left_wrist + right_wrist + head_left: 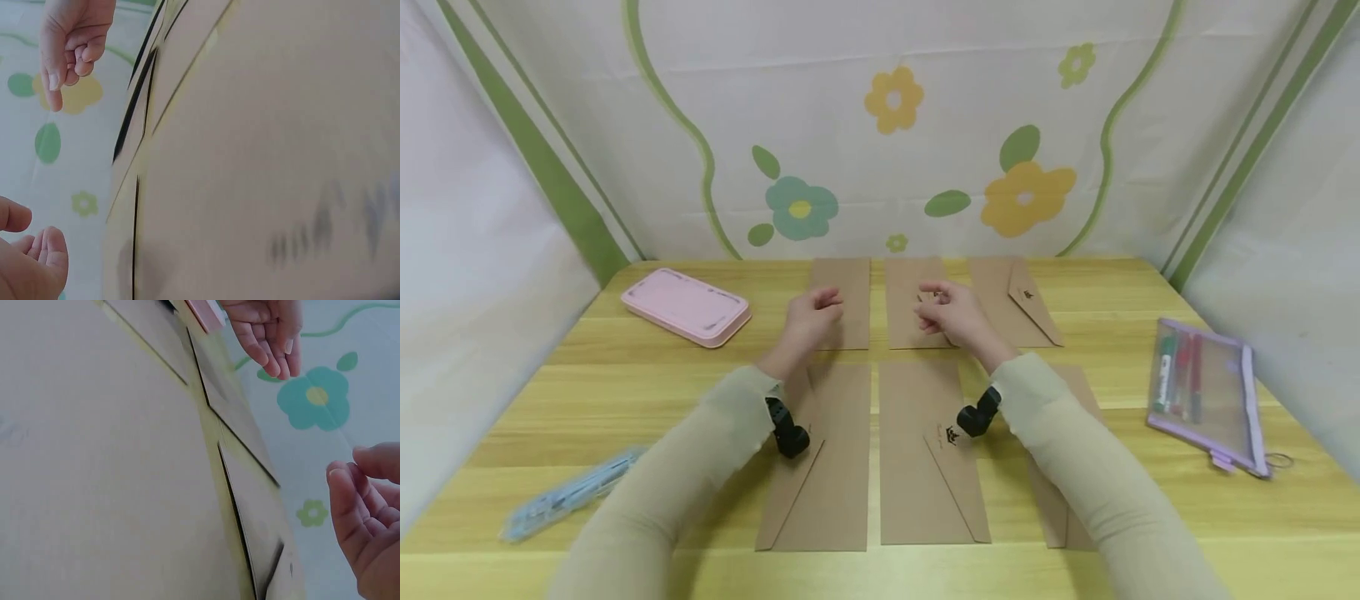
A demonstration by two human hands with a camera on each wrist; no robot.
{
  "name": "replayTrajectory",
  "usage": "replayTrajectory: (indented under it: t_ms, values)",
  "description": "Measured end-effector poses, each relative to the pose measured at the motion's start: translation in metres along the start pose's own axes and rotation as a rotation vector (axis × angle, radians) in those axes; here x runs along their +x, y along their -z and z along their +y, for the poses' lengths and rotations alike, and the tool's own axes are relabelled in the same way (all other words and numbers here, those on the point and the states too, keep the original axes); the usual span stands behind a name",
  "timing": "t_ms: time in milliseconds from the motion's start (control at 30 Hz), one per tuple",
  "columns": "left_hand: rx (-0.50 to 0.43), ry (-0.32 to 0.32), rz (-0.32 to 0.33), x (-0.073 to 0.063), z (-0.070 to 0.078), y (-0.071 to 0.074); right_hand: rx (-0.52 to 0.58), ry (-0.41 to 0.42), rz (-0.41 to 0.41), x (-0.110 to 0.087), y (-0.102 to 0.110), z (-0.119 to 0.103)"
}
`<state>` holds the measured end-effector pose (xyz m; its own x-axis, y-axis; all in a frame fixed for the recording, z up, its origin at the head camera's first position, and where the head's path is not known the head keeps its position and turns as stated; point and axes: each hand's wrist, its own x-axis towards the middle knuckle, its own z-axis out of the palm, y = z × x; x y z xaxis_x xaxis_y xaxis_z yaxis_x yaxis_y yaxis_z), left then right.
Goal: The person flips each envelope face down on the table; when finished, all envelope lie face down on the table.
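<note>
Brown kraft envelopes lie flat in two rows of three. The back row has a left envelope (855,308), a middle envelope (901,312) and a right envelope (1000,304). Nearer are a left envelope (842,467), a middle envelope (917,483) with a small crown print, and a right envelope (1075,533), partly covered by the sleeve. My left hand (811,321) hovers by the back left envelope, fingers loosely bent, holding nothing. Over the back middle envelope is my right hand (953,315), likewise relaxed. Both wrist views show the left hand (31,265) and right hand (375,512) without anything in them.
A pink tin-like case (688,304) sits at the back left of the wooden table (647,392). Toward the front left lies a clear bluish pack (572,496). On the right is a purple-edged zip pouch (1225,400) with markers inside. Flower-printed fabric (940,150) closes off the back.
</note>
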<state>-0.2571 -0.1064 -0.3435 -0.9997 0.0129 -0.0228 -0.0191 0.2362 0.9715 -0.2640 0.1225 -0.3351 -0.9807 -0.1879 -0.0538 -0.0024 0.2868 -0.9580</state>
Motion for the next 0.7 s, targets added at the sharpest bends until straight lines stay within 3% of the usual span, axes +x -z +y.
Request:
replayTrajectory:
  t_ms: [167,300,400,533,700]
  values:
    - [0.013,-0.021,-0.065,0.002,-0.001,-0.02,-0.087,-0.015,0.029,-0.006,0.017,0.012]
    - [-0.006,0.014,-0.122,0.004,-0.001,-0.036,-0.141,-0.041,0.033,-0.011,0.028,0.022]
    - [0.012,0.017,-0.155,0.006,-0.002,-0.047,-0.12,-0.076,0.015,-0.013,0.035,0.029]
    - [0.036,0.007,-0.184,0.008,-0.004,-0.057,-0.117,-0.113,-0.013,-0.017,0.042,0.036]
    - [0.055,0.062,-0.22,0.011,-0.005,-0.063,-0.202,-0.095,-0.028,-0.018,0.048,0.043]
